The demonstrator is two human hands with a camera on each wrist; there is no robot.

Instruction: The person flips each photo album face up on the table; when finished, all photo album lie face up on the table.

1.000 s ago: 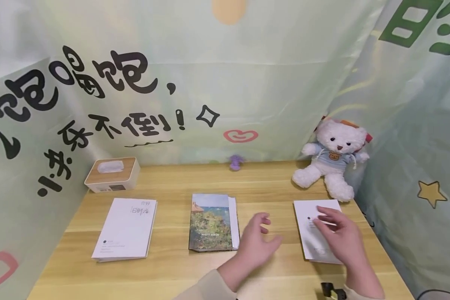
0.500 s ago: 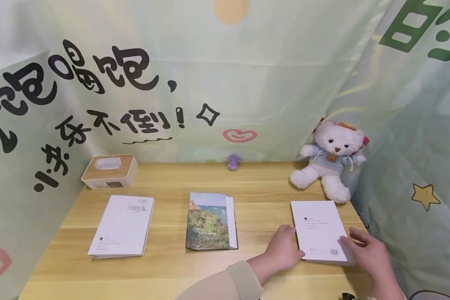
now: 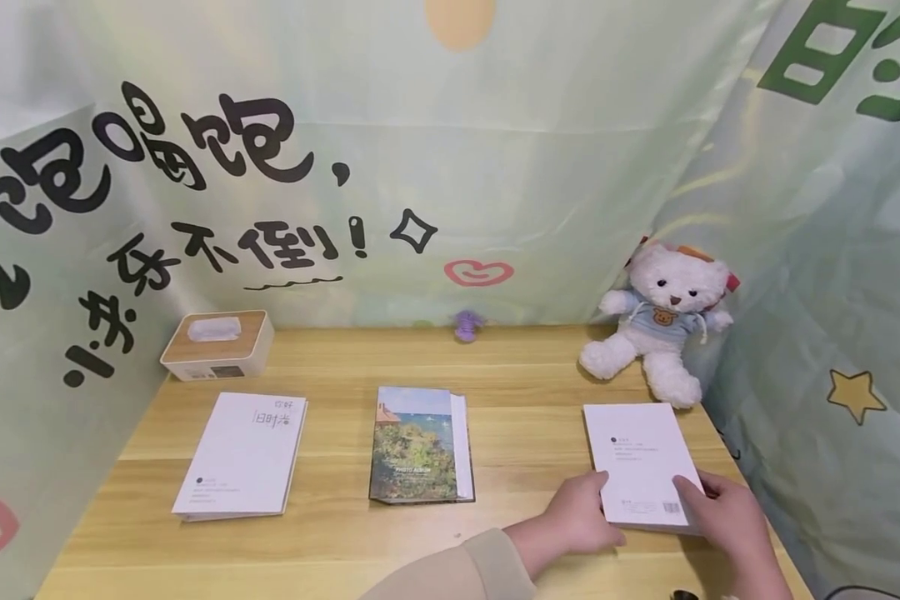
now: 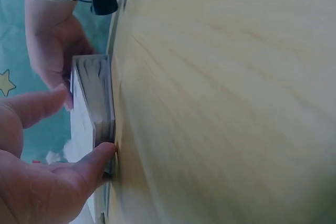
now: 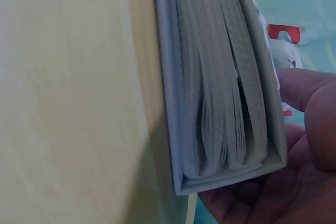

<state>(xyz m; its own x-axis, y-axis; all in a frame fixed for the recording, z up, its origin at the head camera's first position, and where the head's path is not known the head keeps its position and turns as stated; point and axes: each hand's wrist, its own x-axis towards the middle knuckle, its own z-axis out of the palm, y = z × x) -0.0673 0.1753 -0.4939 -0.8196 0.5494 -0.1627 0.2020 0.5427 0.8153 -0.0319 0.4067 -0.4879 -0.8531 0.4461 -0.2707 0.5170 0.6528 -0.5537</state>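
Observation:
A thick white photo album (image 3: 637, 467) lies back cover up on the right of the table, its small printed text and barcode showing. My right hand (image 3: 731, 517) grips its right side, thumb on top of the cover and fingers round the spine. At the lower left corner my left hand (image 3: 573, 517) holds the album's edge between its digits. In the left wrist view, one finger (image 4: 97, 163) lies low against the album (image 4: 97, 98), near the tabletop. The right wrist view shows its layered pages (image 5: 220, 98) between the covers.
A photo album with a painted seaside cover (image 3: 416, 442) lies mid-table. A white album (image 3: 240, 454) lies on the left. Behind stand a tissue box (image 3: 217, 346), a small purple toy (image 3: 467, 326) and a white teddy bear (image 3: 667, 321). Printed cloth walls (image 3: 390, 150) enclose the table.
Both hands have come to the right-hand white album: the left from beside the painted album, the right from over the cover to its right edge. The album has barely moved.

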